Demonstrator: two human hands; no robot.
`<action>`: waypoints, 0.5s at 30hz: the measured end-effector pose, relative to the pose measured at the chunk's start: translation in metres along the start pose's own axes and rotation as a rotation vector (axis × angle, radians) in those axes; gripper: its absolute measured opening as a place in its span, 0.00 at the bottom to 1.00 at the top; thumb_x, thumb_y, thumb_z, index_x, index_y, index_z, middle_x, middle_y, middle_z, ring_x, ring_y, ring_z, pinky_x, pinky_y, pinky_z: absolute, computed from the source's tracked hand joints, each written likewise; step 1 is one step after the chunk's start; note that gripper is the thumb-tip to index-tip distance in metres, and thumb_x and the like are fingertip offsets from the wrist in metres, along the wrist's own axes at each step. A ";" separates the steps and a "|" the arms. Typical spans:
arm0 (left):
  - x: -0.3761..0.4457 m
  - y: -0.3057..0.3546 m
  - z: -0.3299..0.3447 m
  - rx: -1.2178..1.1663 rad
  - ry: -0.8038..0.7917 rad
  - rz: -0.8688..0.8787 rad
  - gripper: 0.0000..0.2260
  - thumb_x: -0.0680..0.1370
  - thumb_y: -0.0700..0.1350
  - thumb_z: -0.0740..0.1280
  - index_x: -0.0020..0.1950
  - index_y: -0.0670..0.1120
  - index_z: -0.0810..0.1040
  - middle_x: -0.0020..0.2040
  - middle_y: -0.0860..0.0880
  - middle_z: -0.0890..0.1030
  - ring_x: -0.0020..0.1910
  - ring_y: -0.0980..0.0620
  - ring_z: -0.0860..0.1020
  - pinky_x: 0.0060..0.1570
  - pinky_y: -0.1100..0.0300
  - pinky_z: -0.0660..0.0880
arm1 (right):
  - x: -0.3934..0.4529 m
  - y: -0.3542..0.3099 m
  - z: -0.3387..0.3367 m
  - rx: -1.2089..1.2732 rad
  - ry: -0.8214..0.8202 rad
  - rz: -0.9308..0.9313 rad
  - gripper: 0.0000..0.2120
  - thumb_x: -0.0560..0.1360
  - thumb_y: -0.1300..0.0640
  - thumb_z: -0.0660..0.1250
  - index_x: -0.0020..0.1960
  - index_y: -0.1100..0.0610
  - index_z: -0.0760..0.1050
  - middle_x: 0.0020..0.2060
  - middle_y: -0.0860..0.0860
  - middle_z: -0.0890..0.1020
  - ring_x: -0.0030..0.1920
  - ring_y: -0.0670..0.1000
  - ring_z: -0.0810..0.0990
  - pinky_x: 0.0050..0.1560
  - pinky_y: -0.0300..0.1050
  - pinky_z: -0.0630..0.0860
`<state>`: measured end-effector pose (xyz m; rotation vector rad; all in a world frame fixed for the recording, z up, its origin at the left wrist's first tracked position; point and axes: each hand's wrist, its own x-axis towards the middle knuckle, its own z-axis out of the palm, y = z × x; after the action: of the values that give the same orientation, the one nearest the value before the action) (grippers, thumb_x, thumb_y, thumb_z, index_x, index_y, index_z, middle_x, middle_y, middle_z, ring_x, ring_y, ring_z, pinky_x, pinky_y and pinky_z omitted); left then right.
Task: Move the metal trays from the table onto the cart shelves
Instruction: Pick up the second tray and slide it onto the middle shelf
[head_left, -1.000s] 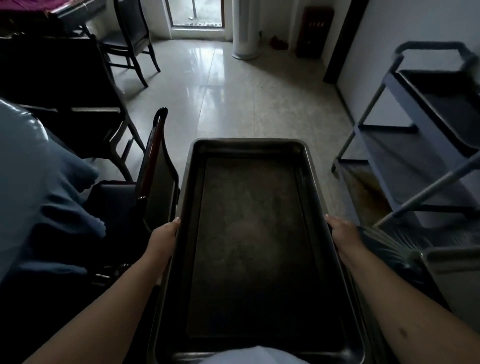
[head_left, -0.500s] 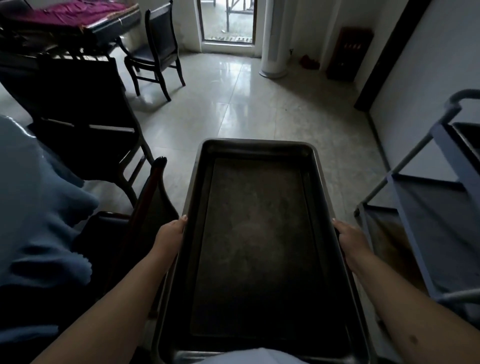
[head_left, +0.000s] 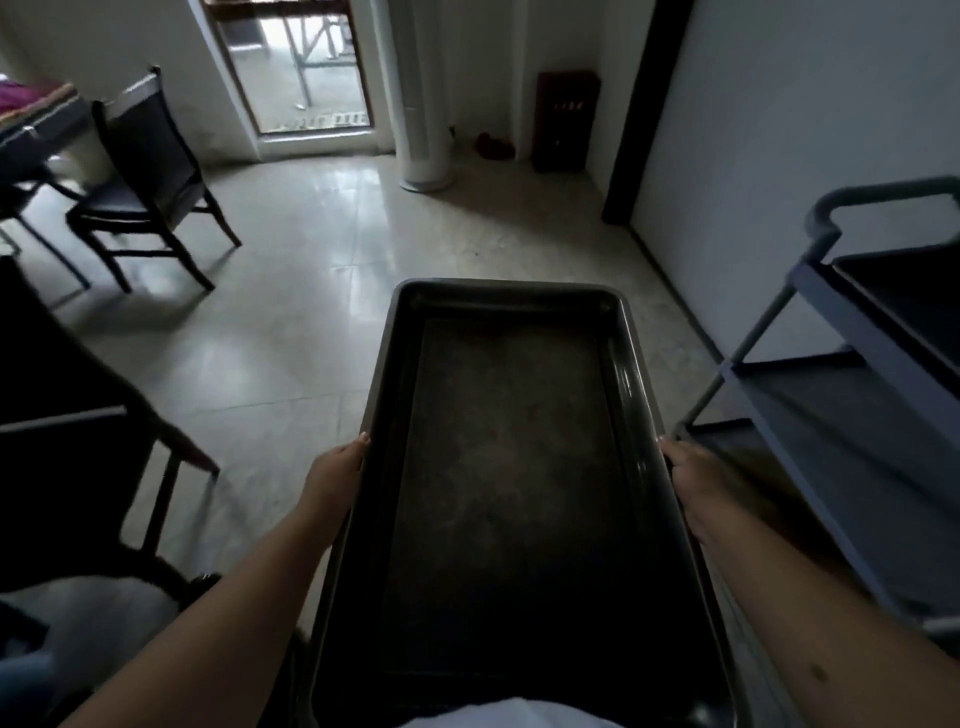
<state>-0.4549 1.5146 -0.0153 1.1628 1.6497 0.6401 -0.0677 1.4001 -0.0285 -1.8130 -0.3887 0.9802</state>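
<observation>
A long dark metal tray (head_left: 511, 467) is carried lengthwise in front of me, level above the floor. My left hand (head_left: 335, 470) grips its left rim about halfway along, thumb on top. My right hand (head_left: 693, 475) grips the right rim at the same height. The grey cart (head_left: 852, 395) stands at the right against the wall, with a handle on top, an upper shelf holding a dark tray (head_left: 914, 306), and a bare middle shelf beside my right hand.
Dark wooden chairs stand at the left, one far (head_left: 150, 182), one near (head_left: 88, 431). A table (head_left: 36, 119) with a pink cloth is at the far left. A white column (head_left: 423, 98) and a doorway (head_left: 301, 67) lie ahead across open tiled floor.
The view has swung right and forward; the blue cloth and near chair slid off to the left. The cart now sits nearer at the right. Both hands keep the same hold on the tray.
</observation>
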 end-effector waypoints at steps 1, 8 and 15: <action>0.015 0.010 0.008 0.025 -0.027 -0.003 0.18 0.82 0.55 0.63 0.45 0.45 0.85 0.39 0.45 0.85 0.41 0.45 0.83 0.44 0.51 0.79 | 0.007 -0.002 0.000 0.010 0.026 0.014 0.12 0.78 0.54 0.64 0.49 0.62 0.81 0.47 0.62 0.83 0.46 0.60 0.82 0.51 0.56 0.78; 0.128 0.084 0.073 0.105 -0.168 0.057 0.17 0.82 0.57 0.62 0.47 0.48 0.84 0.43 0.46 0.83 0.44 0.46 0.82 0.42 0.53 0.78 | 0.098 -0.034 -0.001 0.078 0.130 0.066 0.14 0.77 0.51 0.65 0.46 0.62 0.81 0.40 0.60 0.84 0.38 0.57 0.82 0.38 0.47 0.76; 0.208 0.158 0.114 0.157 -0.222 0.065 0.18 0.80 0.60 0.63 0.44 0.49 0.85 0.35 0.50 0.86 0.36 0.52 0.84 0.28 0.63 0.76 | 0.181 -0.068 0.007 0.131 0.205 0.114 0.11 0.77 0.50 0.65 0.43 0.56 0.81 0.35 0.54 0.84 0.35 0.51 0.83 0.34 0.43 0.76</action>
<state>-0.3016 1.7549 -0.0140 1.3544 1.4982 0.4107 0.0501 1.5516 -0.0504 -1.8104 -0.0937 0.8655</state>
